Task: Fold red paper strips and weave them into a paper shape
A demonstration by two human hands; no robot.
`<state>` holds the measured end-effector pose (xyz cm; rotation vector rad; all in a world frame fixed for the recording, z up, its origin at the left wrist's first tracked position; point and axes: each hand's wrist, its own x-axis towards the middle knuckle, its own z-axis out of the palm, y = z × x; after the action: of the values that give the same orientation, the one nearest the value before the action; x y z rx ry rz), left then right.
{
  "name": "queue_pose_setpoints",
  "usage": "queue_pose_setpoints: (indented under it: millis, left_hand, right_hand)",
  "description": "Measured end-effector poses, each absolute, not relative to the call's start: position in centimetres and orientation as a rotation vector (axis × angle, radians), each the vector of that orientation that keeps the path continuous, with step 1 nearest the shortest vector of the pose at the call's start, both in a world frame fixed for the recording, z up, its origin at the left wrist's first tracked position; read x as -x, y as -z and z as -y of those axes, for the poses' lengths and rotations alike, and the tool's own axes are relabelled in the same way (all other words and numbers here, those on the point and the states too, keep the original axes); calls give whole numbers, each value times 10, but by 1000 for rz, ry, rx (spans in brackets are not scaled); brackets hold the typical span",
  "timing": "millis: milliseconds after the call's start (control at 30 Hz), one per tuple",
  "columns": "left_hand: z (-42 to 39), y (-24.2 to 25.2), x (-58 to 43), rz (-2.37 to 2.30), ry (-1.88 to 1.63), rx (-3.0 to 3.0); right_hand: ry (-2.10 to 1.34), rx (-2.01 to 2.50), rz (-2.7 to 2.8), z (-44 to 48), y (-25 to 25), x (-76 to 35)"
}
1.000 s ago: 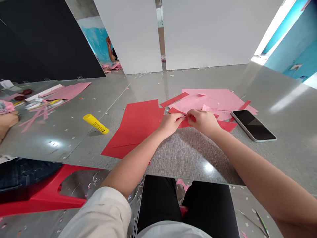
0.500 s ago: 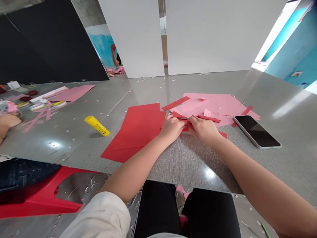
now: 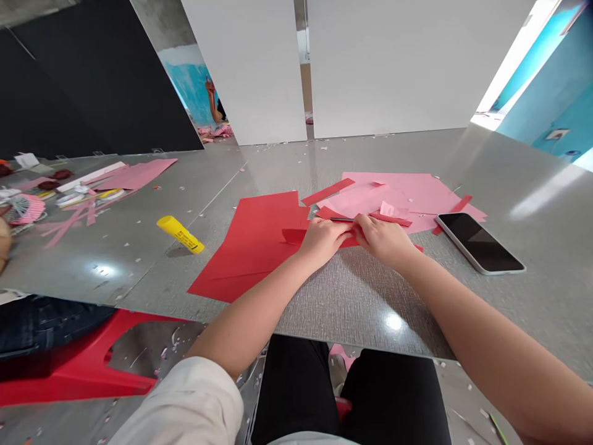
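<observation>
My left hand point(image 3: 324, 240) and my right hand point(image 3: 383, 238) meet over the table, both closed on a narrow strip of red paper point(image 3: 293, 236). One end of the strip sticks out left of my left hand, its edge raised; the part between my fingers is mostly hidden. Just beyond my fingertips lies a thin dark rod point(image 3: 341, 219), its kind unclear. A large sheet of red paper point(image 3: 264, 225) rests to the left. Behind my hands are pink paper sheets point(image 3: 412, 188) with red scraps on top.
A yellow glue stick point(image 3: 180, 234) stands tilted at the left. To the right lies a phone point(image 3: 482, 243). Pink paper point(image 3: 139, 174), strips and another person's hand point(image 3: 4, 238) are at the far left. White panels point(image 3: 417, 68) rise along the back of the table.
The red strip's left end now shows raised beside my left hand, where it was hidden before. My hands have barely shifted. The other person's hand at the left has moved back toward the frame's edge.
</observation>
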<state>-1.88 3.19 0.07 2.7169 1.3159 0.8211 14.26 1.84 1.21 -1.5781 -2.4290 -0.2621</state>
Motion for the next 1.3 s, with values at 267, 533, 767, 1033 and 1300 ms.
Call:
queue_pose_setpoints:
  millis: [267, 533, 767, 1033, 1300]
  left_hand:
    - [-35, -2, 34, -1369, -972, -2701]
    - [-33, -2, 30, -1305, -971, -2767]
    - [-33, -3, 33, -1301, -1004, -2717]
    - [-34, -6, 38, -1305, -981, -2701]
    - [-34, -4, 35, -1280, -967, -2623]
  right_hand:
    - [209, 1606, 2344, -30, -9, -169]
    - [184, 1333, 2274, -22, -11, -151]
    - [44, 1499, 2206, -29, -7, -161]
    - [-30, 1622, 2194, -36, -9, -177]
    - [-467, 1218, 2127, -29, -11, -162]
